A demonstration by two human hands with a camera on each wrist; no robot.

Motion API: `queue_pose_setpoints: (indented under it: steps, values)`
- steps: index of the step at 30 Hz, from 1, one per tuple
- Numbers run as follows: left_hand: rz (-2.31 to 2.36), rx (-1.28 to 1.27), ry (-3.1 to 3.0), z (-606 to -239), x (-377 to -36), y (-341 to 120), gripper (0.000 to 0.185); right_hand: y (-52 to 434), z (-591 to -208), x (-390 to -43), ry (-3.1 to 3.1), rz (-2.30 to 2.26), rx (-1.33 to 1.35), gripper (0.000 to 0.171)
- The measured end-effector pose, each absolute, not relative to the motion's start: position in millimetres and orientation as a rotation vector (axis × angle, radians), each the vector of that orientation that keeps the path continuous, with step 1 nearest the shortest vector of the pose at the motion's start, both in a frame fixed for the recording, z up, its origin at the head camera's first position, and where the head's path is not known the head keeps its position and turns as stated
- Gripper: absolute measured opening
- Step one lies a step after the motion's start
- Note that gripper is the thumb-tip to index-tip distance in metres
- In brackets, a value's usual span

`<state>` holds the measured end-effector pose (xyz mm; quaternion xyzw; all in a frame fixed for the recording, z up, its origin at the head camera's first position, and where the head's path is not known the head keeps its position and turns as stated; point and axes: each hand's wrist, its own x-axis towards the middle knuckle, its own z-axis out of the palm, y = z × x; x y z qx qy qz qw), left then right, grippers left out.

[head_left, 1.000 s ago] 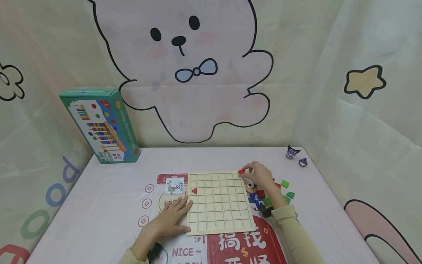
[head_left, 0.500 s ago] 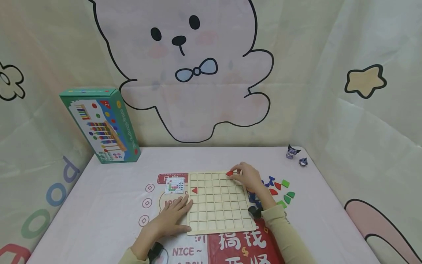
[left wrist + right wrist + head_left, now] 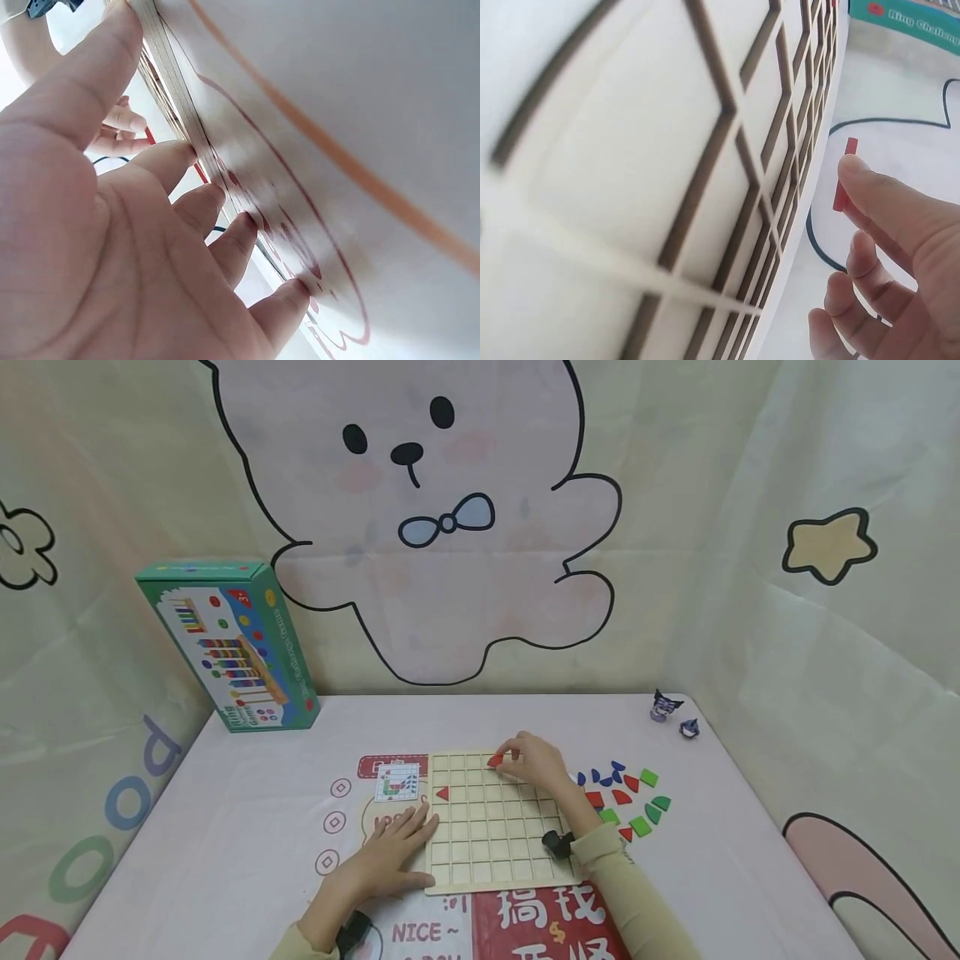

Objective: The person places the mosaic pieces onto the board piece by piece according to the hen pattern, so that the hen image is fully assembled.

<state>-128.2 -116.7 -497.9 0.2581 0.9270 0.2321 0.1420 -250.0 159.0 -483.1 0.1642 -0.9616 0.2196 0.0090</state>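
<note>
On my screen, the right hand (image 3: 536,762) pinched a red piece (image 3: 495,761) above the board (image 3: 495,843), near its far edge. The left hand (image 3: 384,857), fingers spread out, touched its left side.

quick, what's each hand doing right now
Left hand: open, fingertips touching the grid board along its edge.
Right hand: pinching a red piece.

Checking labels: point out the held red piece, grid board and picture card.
Red piece (image 3: 840,199), right wrist view: its visible lower end.
Grid board (image 3: 497,827), head view: middle of its top face.
Picture card (image 3: 397,782), head view: middle of its printed face.
</note>
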Motion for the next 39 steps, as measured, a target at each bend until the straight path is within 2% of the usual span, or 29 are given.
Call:
queue_pose_setpoints:
  steps: [16,39]
  values:
    - [0.641,0.743,2.673,-496.6,-130.2,-117.0,0.084,123.2,-479.8,-245.2,-3.028,0.596,0.659,0.025]
    - [0.665,0.752,2.654,-494.8,-128.8,-117.8,0.087,102.8,-492.1,-244.5,-3.094,0.541,0.644,0.022]
